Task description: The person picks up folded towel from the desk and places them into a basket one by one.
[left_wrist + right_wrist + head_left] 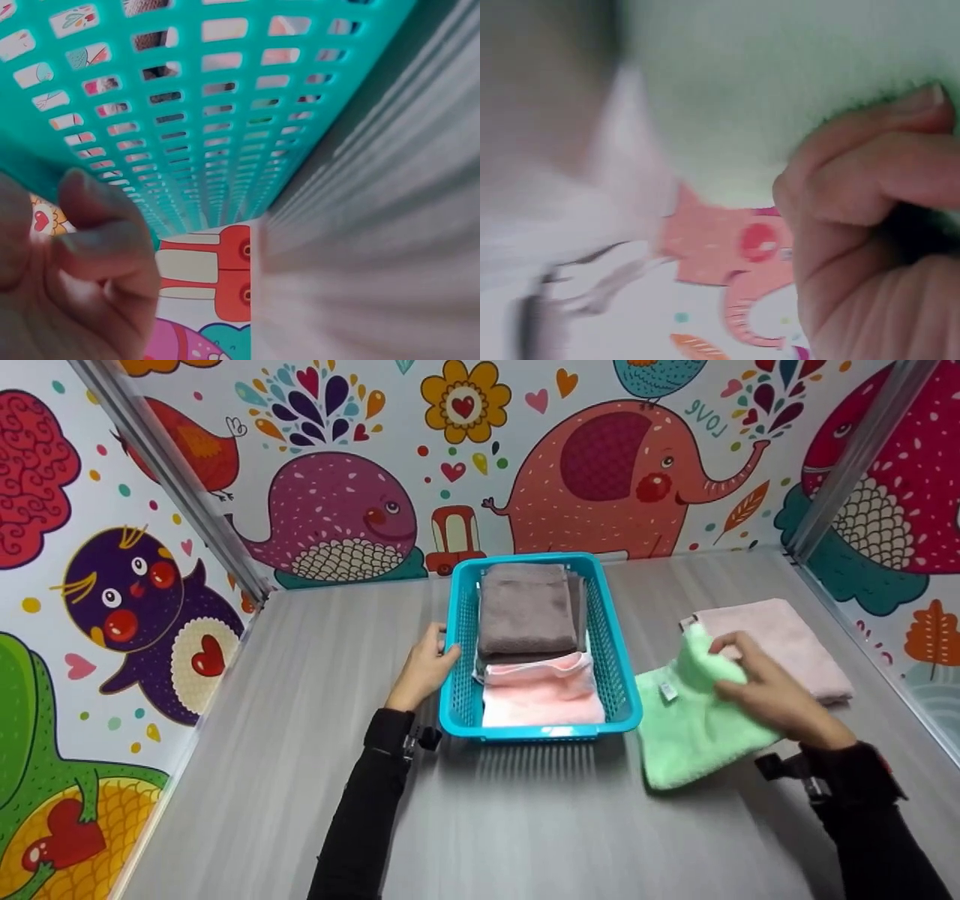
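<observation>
A blue plastic basket [630, 712] with slotted sides stands on the table. My left hand [426, 666] holds its left rim, with curled fingers [105, 247] beside the wall in the left wrist view. Inside, a folded grey-brown towel [525, 611] lies toward the back and a folded pink-and-white towel [541, 694] at the front. To the right of the basket, my right hand [776, 694] pinches a light green towel [694, 731] by its upper part, and the cloth hangs down with a small white label showing. In the right wrist view the green cloth hides part of the fingers.
A folded pale pink towel [787, 641] lies on the table behind the right hand, partly covered by the green one. Grey wood-grain table [315, 660] surrounds the basket. Printed cartoon panels [465, 457] wall the back and both sides, with metal posts at the corners.
</observation>
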A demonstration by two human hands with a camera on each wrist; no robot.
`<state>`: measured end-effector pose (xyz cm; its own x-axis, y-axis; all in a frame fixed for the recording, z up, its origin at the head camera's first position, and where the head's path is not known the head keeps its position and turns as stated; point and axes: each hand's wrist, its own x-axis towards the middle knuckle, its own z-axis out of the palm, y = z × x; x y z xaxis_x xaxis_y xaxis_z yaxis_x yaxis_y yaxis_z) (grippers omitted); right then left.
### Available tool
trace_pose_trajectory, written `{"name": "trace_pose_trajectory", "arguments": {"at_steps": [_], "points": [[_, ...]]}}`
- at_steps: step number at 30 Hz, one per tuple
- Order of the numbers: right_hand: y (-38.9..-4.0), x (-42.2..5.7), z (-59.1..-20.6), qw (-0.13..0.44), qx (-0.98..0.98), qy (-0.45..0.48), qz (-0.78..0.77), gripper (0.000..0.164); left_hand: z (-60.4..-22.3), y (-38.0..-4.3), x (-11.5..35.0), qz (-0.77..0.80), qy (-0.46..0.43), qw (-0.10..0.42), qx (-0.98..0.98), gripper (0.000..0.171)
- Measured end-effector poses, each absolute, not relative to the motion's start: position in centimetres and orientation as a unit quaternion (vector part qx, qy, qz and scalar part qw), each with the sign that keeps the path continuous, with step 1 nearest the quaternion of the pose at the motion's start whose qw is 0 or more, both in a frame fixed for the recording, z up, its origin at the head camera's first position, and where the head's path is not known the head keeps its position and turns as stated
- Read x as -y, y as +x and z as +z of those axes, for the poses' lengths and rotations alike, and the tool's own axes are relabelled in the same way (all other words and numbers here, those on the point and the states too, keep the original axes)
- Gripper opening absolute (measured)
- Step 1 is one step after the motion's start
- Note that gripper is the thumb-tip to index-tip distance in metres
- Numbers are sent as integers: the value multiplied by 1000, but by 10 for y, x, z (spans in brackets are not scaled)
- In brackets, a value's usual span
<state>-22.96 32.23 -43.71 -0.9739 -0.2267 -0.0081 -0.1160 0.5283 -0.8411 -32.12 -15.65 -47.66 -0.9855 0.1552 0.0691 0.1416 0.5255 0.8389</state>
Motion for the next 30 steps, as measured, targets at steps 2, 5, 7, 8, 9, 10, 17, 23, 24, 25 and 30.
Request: {"name": "trace_pose_trajectory", "arguments": {"at_steps": [2, 5, 7, 8, 9, 10, 17, 23, 24, 25, 30], "points": [[-228, -322, -422, 46, -863, -92, -494, 47, -477, -321, 157, 477, 85, 7, -875, 41], [-225, -322, -402, 17, -855, -86, -511, 48, -477, -320, 158, 468, 84, 7, -880, 43], [-225, -321, -390, 4, -839, -84, -538, 50, -477, -319, 160, 461, 84, 7, -884, 44], [-225, -320, -385, -2, -826, -87, -556, 51, -476, -319, 160, 458, 82, 9, -885, 45], [-225, -318, -381, -10, -811, -92, -578, 52, -476, -319, 161, 453, 81, 9, -888, 45], [-226, -315, -377, -15, -791, -99, -603, 53, -475, -318, 162, 448, 82, 8, -890, 46], [-226, -272, -357, -112, -719, -151, -669, 45, -457, -309, 159, 363, 132, -86, -918, 59], [-219, -238, -355, -140, -712, -212, -655, 23, -419, -279, 134, 385, 230, -57, -892, 65], [-216, -233, -355, -135, -710, -226, -653, 21, -413, -271, 128, 391, 247, -28, -886, 67], [-213, -229, -356, -132, -708, -247, -649, 20, -408, -263, 122, 392, 262, -1, -882, 71], [-200, -212, -358, -117, -687, -335, -634, 18, -405, -236, 86, 456, 320, 135, -820, 90]]}}
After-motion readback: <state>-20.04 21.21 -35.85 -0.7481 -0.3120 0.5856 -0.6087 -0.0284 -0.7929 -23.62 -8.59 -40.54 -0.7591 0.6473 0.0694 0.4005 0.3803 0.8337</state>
